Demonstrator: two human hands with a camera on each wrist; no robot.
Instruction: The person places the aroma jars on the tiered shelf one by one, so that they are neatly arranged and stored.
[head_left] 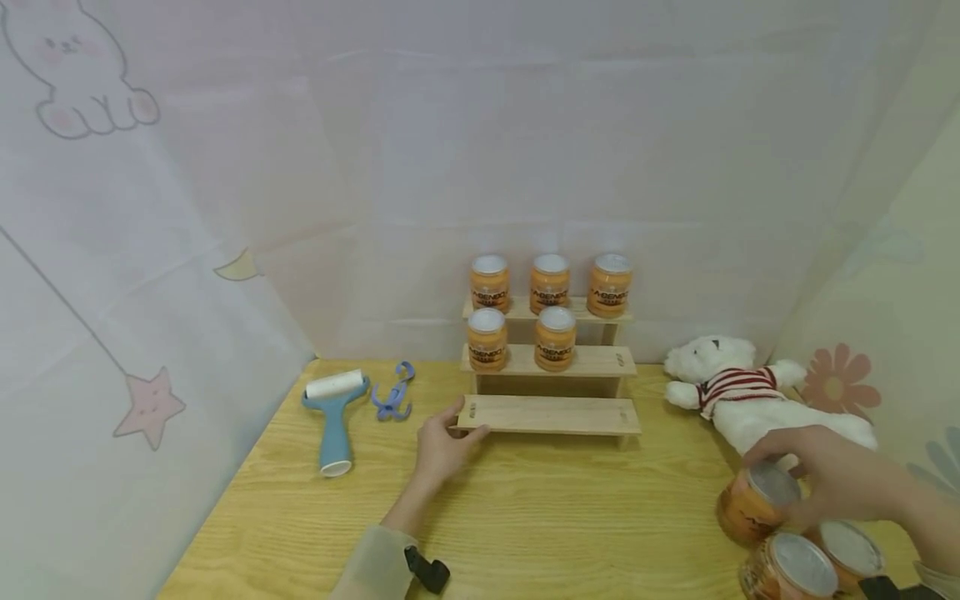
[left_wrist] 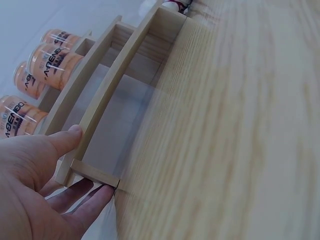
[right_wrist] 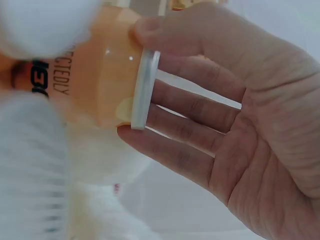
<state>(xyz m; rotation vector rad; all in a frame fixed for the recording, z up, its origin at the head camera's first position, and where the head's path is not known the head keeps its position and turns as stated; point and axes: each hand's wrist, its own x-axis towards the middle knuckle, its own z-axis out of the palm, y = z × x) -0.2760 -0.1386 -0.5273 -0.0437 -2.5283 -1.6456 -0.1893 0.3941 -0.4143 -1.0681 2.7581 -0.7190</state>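
My left hand (head_left: 444, 446) holds the left end of the lowest tier of a wooden three-step rack (head_left: 551, 414). In the left wrist view, the thumb lies on the board's edge and the fingers (left_wrist: 92, 207) curl at its end support. At the right, my right hand (head_left: 840, 475) grips an orange can (head_left: 752, 502) around its silver-lidded top, thumb on one side and fingertips on the other. Two more orange cans, a front one (head_left: 791, 568) and one behind it (head_left: 851, 554), stand beside the gripped can. The rack carries three cans (head_left: 550, 286) on top and two (head_left: 555, 342) on the middle tier.
A white plush bear (head_left: 738, 392) in a striped shirt lies right of the rack, behind the right hand. On the left are a blue-handled lint roller (head_left: 335, 429) and a purple hook-shaped piece (head_left: 393, 396). Printed cloth (head_left: 420, 167) hangs behind the wooden table (head_left: 570, 517).
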